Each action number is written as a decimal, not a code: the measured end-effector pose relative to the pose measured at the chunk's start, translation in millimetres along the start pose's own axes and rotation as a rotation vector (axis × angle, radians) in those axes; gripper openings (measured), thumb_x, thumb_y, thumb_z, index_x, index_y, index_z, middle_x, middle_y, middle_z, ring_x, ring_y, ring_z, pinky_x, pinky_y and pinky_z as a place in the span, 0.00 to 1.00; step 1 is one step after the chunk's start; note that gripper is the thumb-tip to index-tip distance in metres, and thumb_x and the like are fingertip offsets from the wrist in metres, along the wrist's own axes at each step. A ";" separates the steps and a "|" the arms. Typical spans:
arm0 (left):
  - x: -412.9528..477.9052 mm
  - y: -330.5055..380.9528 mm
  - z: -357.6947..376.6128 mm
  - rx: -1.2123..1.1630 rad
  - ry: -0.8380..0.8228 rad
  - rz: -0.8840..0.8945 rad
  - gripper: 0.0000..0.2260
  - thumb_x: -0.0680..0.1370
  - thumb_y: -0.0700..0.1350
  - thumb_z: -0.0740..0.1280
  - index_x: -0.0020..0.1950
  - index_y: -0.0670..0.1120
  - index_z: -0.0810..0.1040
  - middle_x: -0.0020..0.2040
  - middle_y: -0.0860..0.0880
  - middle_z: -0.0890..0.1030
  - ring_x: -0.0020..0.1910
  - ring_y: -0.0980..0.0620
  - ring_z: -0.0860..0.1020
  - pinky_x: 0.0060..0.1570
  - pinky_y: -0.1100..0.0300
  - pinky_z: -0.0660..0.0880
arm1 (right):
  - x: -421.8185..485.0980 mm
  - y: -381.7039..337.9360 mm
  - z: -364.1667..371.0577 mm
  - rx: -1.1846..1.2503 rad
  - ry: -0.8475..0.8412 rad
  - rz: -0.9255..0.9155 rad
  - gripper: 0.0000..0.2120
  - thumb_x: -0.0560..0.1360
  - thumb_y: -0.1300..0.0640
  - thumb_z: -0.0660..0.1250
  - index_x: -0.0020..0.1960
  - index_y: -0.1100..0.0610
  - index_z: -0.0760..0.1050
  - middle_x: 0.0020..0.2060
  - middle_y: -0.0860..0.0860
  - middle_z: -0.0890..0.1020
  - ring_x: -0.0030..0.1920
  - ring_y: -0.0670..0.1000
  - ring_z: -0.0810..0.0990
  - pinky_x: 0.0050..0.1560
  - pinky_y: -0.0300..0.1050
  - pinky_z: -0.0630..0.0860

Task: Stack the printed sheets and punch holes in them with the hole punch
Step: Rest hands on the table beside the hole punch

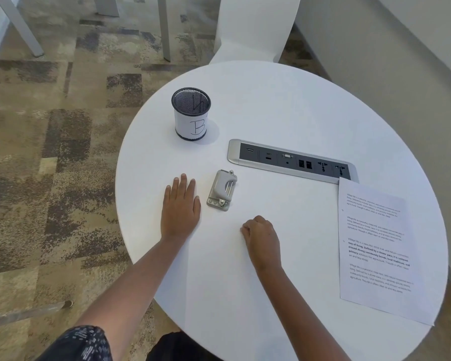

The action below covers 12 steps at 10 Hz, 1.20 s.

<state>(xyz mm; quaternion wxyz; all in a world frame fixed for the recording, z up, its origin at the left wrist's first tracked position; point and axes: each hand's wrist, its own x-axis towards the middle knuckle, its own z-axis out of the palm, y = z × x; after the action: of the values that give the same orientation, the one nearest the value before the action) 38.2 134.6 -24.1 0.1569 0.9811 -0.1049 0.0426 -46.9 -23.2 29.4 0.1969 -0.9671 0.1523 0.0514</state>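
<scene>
A small grey metal hole punch (221, 191) sits on the round white table (271, 105), near its middle. My left hand (180, 207) lies flat on the table just left of the punch, fingers together, holding nothing. My right hand (262, 239) rests on the table below and right of the punch, curled into a loose fist with nothing visible in it. A printed sheet (375, 246) with several text paragraphs lies at the table's right edge, well right of both hands. Whether more sheets lie under it I cannot tell.
A black mesh pen cup (191, 114) with a white label marked "B" stands at the back left. A silver power and data socket strip (292, 161) is set into the table behind the punch. A white chair (255, 27) stands beyond the table on patterned carpet.
</scene>
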 end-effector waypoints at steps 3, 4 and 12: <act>-0.3 0.6 -0.3 0.000 0.008 -0.004 0.21 0.74 0.45 0.53 0.63 0.39 0.74 0.64 0.37 0.75 0.63 0.37 0.75 0.60 0.42 0.72 | 8.7 -16.3 -6.2 -0.245 -0.087 -0.039 0.19 0.70 0.75 0.56 0.29 0.58 0.52 0.38 0.57 0.70 0.43 0.56 0.67 0.26 0.41 0.49; -0.2 0.9 -0.3 0.001 0.009 -0.002 0.21 0.74 0.45 0.54 0.63 0.39 0.74 0.64 0.37 0.75 0.62 0.38 0.75 0.60 0.42 0.71 | 10.4 -17.0 -0.3 -0.234 0.019 -0.124 0.23 0.61 0.79 0.64 0.27 0.58 0.54 0.37 0.60 0.77 0.37 0.56 0.70 0.24 0.39 0.46; 0.4 -1.1 2.1 0.030 0.026 0.010 0.21 0.74 0.45 0.53 0.62 0.39 0.75 0.64 0.37 0.76 0.62 0.38 0.75 0.60 0.43 0.72 | 3.3 31.7 -12.9 0.645 0.021 0.336 0.10 0.72 0.62 0.64 0.32 0.57 0.74 0.28 0.49 0.75 0.30 0.46 0.71 0.26 0.28 0.66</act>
<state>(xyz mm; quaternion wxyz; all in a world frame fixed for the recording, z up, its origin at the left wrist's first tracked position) 38.9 134.9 -26.4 0.1432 0.9822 -0.1071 0.0577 -53.3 -57.0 29.1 0.4791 -0.8172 0.3196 0.0224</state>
